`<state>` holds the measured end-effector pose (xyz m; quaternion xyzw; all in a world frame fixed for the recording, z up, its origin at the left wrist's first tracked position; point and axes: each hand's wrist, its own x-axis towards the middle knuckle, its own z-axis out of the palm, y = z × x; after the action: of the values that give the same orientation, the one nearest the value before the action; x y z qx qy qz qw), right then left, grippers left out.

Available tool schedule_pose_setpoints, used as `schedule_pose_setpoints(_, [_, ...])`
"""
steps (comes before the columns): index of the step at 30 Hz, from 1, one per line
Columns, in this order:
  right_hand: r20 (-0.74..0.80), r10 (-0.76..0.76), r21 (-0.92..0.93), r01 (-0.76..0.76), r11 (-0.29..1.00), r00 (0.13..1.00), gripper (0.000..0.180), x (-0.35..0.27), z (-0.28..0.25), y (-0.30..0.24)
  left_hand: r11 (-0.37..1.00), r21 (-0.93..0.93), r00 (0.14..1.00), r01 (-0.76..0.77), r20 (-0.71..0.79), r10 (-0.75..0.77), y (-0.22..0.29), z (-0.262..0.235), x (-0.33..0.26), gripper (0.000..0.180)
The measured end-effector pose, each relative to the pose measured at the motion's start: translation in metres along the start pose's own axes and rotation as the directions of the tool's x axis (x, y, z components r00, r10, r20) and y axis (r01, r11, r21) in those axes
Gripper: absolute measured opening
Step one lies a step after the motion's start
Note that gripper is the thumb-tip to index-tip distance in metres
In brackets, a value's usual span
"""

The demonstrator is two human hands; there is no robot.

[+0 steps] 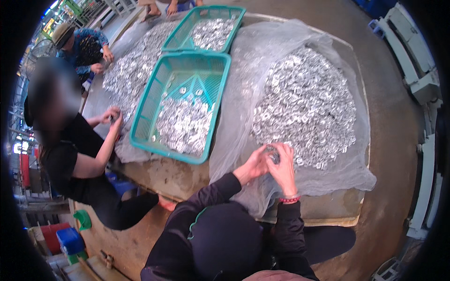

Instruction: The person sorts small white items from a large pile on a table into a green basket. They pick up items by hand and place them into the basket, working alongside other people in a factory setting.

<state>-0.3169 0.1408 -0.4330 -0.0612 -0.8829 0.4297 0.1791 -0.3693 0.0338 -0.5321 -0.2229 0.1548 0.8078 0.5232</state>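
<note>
Head view: both hands point(271, 165) pinch small metal pieces point(273, 153) (beside the pile point(307, 105)).

Two teal plastic baskets on table: nearer basket point(154, 100) part-filled with small silver metal pieces, farther basket point(185, 25) likewise. Loose spread of same pieces point(131, 70) on clear sheet left of baskets. Co-worker in black point(79, 164) crouched at table's left edge; another in hat point(77, 44) beyond. Blue box point(70, 240) and green container point(83, 219) on floor, lower left.
</note>
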Motion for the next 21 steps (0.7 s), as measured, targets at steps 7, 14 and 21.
schedule_pose_setpoints(7, [-0.203, 0.051, 0.017, -0.048, 0.999, 0.978, 0.029, -0.012, -0.034, 0.013, 0.908, -0.355, 0.862, -0.222, 0.363, 0.353, 0.106, 0.034, -0.047, 0.025])
schedule_pose_setpoints(14, [-0.201, 0.398, 0.251, -0.345, 0.904, 0.895, 0.046, -0.015, -0.045, 0.06, 0.643, -0.744, 0.528, -0.182, 0.478, 0.702, 0.172, 0.049, -0.122, 0.105])
schedule_pose_setpoints(21, [0.017, 0.07, -0.236, -0.064, 0.97, 0.997, 0.076, 0.004, -0.001, 0.088, -0.294, 0.791, 0.753, -0.537, 0.606, 0.254, 0.082, 0.024, 0.017, 0.061])
